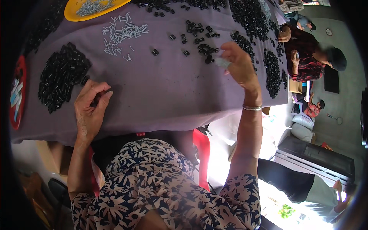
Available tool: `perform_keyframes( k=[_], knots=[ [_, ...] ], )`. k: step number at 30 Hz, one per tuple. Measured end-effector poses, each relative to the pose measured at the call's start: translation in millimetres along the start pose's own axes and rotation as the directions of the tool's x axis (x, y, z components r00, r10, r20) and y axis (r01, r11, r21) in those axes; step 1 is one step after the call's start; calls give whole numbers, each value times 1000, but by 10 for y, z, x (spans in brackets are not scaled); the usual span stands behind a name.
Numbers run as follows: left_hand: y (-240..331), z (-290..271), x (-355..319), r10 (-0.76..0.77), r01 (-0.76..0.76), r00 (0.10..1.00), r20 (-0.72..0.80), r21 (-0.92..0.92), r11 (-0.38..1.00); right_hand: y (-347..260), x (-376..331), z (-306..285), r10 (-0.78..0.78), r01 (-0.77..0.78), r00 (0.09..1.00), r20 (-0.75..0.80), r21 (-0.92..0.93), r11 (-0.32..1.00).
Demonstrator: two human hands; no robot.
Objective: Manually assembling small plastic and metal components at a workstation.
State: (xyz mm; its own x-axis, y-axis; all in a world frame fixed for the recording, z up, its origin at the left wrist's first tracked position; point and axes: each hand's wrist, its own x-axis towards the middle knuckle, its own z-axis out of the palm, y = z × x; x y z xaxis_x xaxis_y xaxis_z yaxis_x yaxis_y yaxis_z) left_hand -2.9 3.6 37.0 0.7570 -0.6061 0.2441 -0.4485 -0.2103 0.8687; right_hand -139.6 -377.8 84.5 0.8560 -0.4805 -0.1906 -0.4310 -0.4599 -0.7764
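My left hand [90, 111] rests on the purple cloth [161, 99], fingers curled in and thumb meeting the fingertips around a small black piece [96, 100]; it looks pinched there, though the fingers hide most of it. Just beyond that hand, up the cloth, lies a heap of black pieces [61, 80]. My right hand [237, 65] is raised farther up the cloth, fingers drawn together on a small pale piece [222, 62] that sticks out toward the middle of the cloth. Right beside those fingertips sits a loose scatter of black parts [201, 40]. Farther across the cloth from there lies a spread of small silver pins [122, 33], and at the cloth's far edge a yellow dish [73, 14] holds more of them.
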Motion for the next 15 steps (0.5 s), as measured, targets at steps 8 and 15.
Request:
perform_keyframes(
  k=[8, 15],
  knots=[
    [7, 45, 11, -8, 8, 1000, -5, -21, 1000, 221, 313, 156, -342, 309, 937, -64, -302, 902],
    [-26, 33, -16, 0, -1, 1000, -22, -69, 998, 127, 212, -167, -146, 43, 950, -276, -346, 937]
  ],
)
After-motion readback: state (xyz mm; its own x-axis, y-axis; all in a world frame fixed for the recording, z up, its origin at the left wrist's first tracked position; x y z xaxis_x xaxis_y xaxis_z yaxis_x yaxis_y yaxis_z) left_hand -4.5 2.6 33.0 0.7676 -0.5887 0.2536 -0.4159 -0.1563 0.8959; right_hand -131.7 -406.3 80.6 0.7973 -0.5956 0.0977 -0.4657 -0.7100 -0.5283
